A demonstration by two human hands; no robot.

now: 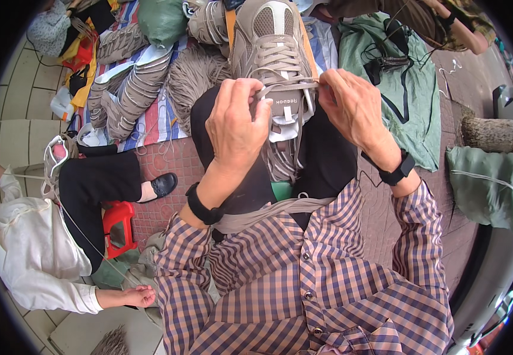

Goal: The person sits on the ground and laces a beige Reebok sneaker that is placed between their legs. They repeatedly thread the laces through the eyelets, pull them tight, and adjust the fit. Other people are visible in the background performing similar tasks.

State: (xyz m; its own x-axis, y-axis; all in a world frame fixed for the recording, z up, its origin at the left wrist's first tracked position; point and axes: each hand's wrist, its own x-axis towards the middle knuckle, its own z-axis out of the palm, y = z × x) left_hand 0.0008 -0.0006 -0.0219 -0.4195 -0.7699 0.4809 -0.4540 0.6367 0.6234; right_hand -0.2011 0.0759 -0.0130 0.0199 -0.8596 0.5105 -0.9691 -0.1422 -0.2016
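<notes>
A grey-beige sneaker [265, 44] lies in front of me above my knees, its tongue toward me and its laces criss-crossed up the front. My left hand [238, 121] is closed at the left row of eyelets, with a flat grey shoelace [289, 87] between thumb and fingers. Across the tongue, the fingers of my right hand [351, 109] pinch the lace at the right edge. Below the sneaker, more stacked shoe parts [283, 163] show between my legs. A bundle of grey laces [268, 218] lies across my lap.
To the left, nested shoe uppers [135, 92] and a heap of laces [197, 83] lie on a striped sheet [150, 118]. A co-worker in a white shirt [40, 248] sits near a red stool [119, 229]. Green sacking [413, 89] spreads at right; another person [386, 18] is beyond.
</notes>
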